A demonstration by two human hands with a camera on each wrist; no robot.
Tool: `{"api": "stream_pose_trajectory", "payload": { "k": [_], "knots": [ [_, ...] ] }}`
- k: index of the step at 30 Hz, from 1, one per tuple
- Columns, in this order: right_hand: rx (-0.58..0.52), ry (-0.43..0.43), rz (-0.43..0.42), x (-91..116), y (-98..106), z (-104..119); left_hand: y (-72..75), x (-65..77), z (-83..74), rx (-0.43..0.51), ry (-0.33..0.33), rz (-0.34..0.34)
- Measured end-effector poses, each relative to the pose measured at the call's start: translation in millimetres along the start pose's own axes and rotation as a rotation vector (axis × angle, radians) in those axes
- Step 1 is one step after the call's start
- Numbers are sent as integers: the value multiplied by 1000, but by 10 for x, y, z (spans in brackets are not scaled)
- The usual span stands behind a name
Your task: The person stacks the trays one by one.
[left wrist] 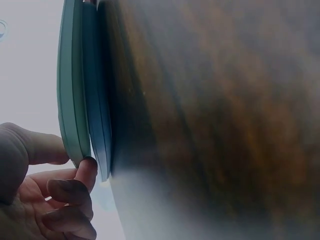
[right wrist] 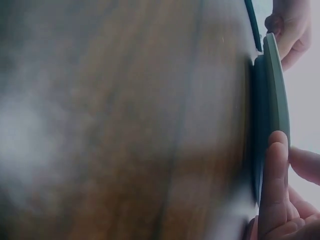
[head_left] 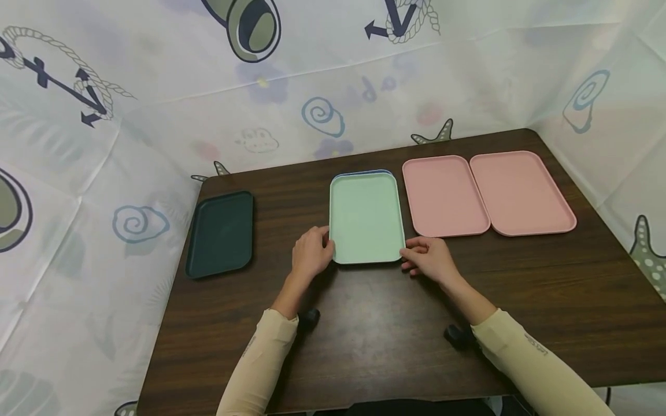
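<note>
A mint green tray (head_left: 366, 218) lies over a blue tray (head_left: 382, 171) near the middle of the table, and the blue one shows only as a thin edge at the back in the head view. My left hand (head_left: 311, 252) pinches the green tray's near left corner between thumb and index finger. At the near right corner, my right hand (head_left: 428, 261) grips the same tray, thumb on top and fingers beneath. Both wrist views show the blue tray (left wrist: 96, 90) under the green tray (left wrist: 72, 85), with a narrow gap by the left fingers.
Two pink trays (head_left: 446, 195) lie side by side at the right, close to the green one. A dark green tray (head_left: 221, 234) lies at the table's left edge. The brown wooden table (head_left: 374, 335) meets a patterned white cloth (head_left: 171, 121) behind and beside it.
</note>
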State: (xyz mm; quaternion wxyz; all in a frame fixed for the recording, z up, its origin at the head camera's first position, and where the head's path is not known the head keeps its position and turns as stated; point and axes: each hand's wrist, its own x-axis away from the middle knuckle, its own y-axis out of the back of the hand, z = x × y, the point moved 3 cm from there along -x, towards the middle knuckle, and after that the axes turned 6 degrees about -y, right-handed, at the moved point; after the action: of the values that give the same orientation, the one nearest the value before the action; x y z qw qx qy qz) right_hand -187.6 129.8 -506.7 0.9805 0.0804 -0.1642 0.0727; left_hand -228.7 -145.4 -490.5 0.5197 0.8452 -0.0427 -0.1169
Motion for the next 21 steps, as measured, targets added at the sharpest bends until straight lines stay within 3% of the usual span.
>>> {"api": "stream_pose_trajectory", "payload": {
  "k": [12,21],
  "knots": [
    [8,16,-38,-124,31,14,-48,-158,38,8,8,10],
    [77,32,-55,-240,52,70,-50,-251,54,4,16,-2]
  ]
}}
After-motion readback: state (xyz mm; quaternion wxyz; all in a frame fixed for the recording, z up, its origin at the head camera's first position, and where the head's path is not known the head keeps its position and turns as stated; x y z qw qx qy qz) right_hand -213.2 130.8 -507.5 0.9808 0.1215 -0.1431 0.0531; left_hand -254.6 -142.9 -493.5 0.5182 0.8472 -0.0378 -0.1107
